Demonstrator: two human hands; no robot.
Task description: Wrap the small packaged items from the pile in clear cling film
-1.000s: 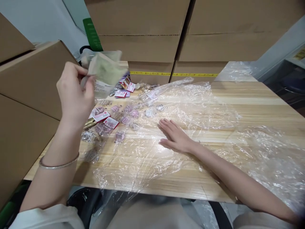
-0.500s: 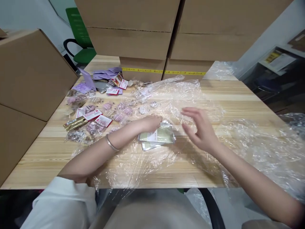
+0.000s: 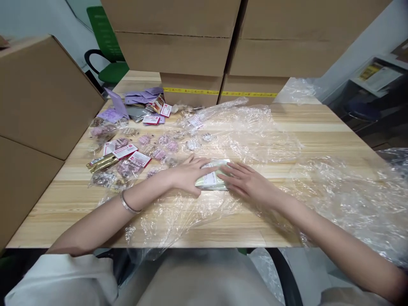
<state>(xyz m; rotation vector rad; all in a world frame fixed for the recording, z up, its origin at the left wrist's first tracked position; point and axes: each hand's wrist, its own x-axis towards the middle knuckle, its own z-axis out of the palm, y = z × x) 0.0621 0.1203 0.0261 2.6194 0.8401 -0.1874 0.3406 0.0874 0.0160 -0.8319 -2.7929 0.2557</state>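
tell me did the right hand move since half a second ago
Yes. The right hand has dropped from the air onto the green packet on the plastic wrap, shifting left toward the left hand.

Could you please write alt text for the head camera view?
Both hands, left hand and right hand, press flat on a pale green packet lying on clear plastic film over a wooden table; small sachets lie left, cardboard boxes behind.

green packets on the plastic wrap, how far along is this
Done: a small stack of pale green packets lies on the clear plastic wrap spread over the wooden table. In hand: left hand and right hand press flat on it. Left: wrap unfolded; small sachets lie scattered.
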